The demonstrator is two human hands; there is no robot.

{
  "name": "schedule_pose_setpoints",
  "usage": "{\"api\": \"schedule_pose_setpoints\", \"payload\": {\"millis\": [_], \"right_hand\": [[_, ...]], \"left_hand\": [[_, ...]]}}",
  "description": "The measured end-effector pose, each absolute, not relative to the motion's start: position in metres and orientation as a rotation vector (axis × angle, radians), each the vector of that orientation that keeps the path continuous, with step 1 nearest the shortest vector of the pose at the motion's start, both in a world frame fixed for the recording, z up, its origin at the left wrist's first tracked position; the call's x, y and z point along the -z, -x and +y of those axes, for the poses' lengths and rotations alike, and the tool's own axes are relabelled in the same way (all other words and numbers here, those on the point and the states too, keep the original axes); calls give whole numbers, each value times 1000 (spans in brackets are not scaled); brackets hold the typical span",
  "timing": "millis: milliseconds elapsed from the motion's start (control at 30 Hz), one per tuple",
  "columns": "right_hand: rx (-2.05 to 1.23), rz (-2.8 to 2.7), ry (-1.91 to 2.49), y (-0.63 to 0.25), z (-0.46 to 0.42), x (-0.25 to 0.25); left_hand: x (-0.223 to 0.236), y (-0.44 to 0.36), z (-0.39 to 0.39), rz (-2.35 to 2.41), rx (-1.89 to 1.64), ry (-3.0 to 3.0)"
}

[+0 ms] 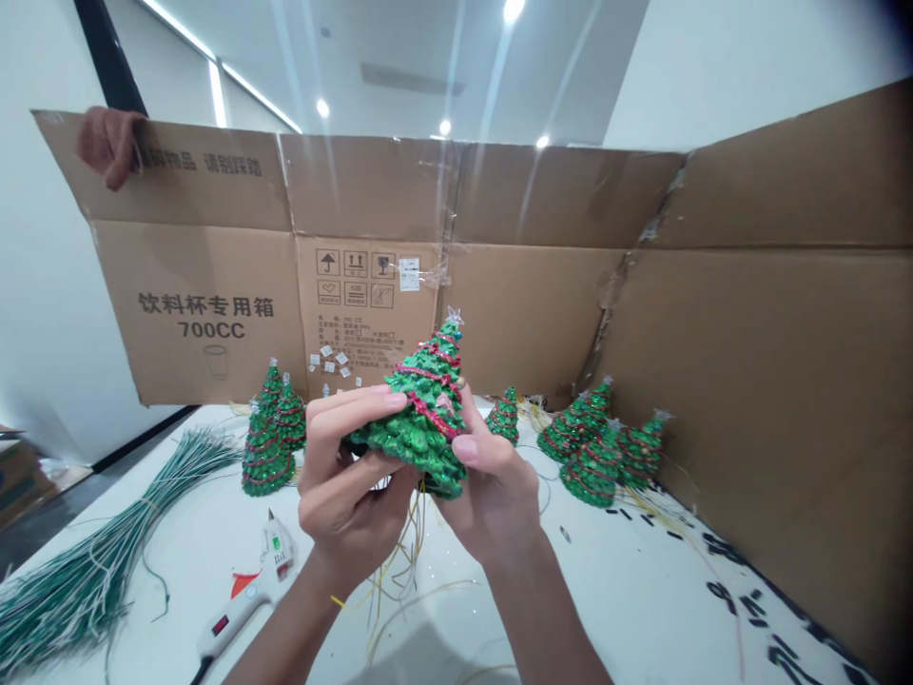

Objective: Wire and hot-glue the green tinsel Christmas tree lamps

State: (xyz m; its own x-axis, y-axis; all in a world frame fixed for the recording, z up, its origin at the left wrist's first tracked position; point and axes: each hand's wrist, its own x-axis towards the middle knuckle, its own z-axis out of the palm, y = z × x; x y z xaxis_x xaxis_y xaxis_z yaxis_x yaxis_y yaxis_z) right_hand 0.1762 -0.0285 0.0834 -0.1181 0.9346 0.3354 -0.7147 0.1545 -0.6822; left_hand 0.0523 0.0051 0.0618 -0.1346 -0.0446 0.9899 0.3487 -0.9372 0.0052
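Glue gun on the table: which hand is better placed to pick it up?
Left, probably: the left hand is nearer the glue gun, which lies beside its forearm. The right hand is farther away, beyond the tree.

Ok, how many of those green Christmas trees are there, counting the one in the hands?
Tree held in the left hand and right hand: 1
Trees standing left of the hands: 3
Lone tree just right of the hands: 1
Trees in the right-hand cluster: 3
Total: 8 (the clusters overlap, so the count may be off)
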Motion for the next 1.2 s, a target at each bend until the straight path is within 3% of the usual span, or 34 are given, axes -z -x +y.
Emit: {"api": "schedule_pose_setpoints", "payload": {"millis": [1200], "right_hand": [[-1499, -919, 351, -177, -37, -85]], "left_hand": [[-60, -52, 12, -304, 2103, 1764]]}}
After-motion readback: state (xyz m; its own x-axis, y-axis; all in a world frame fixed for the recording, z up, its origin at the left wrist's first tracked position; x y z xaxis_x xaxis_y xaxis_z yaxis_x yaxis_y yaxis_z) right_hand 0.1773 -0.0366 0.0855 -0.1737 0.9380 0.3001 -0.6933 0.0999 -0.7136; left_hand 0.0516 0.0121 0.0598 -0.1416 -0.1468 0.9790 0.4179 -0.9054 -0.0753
